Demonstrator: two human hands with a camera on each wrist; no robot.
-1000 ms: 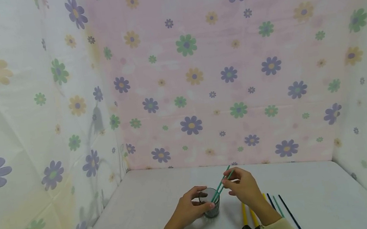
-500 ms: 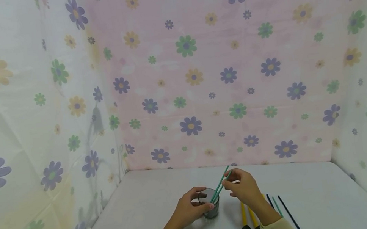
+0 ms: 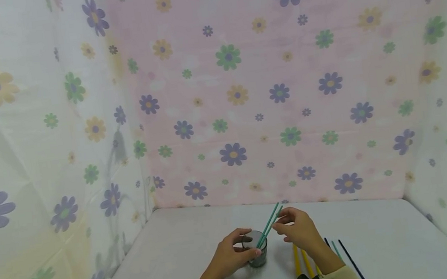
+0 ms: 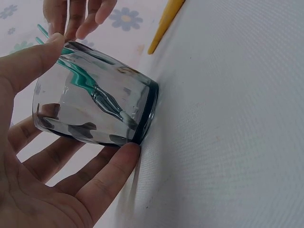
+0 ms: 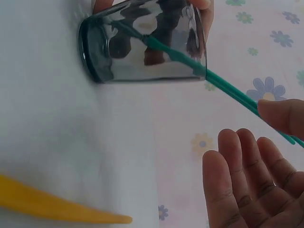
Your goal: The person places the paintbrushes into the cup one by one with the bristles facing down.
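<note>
My left hand [image 3: 229, 253] grips a clear, grey-tinted glass [image 3: 258, 260] standing on the white table, thumb at the rim and fingers around the side. Leaning in it are two green paintbrushes [image 4: 80, 78], their metal ferrules and bristles down near the glass bottom. Their green handles [image 3: 268, 225] stick out past the rim toward my right hand [image 3: 299, 230]. In the right wrist view that hand's fingers [image 5: 230, 161] are spread away from the thumb, with nothing between them. The thumb [image 5: 280, 114] overlaps the brush handles in that view.
Several yellow-handled tools [image 3: 296, 258] lie on the table [image 3: 170, 253] by my right forearm. Right of them lie a green stick [image 3: 336, 250] and dark sticks [image 3: 352, 261]. Flowered cloth [image 3: 267, 152] walls off the back and both sides.
My right hand's fingertips have come off the green brush handle they were at and drawn slightly right and down. The left hand and glass stay in place.
</note>
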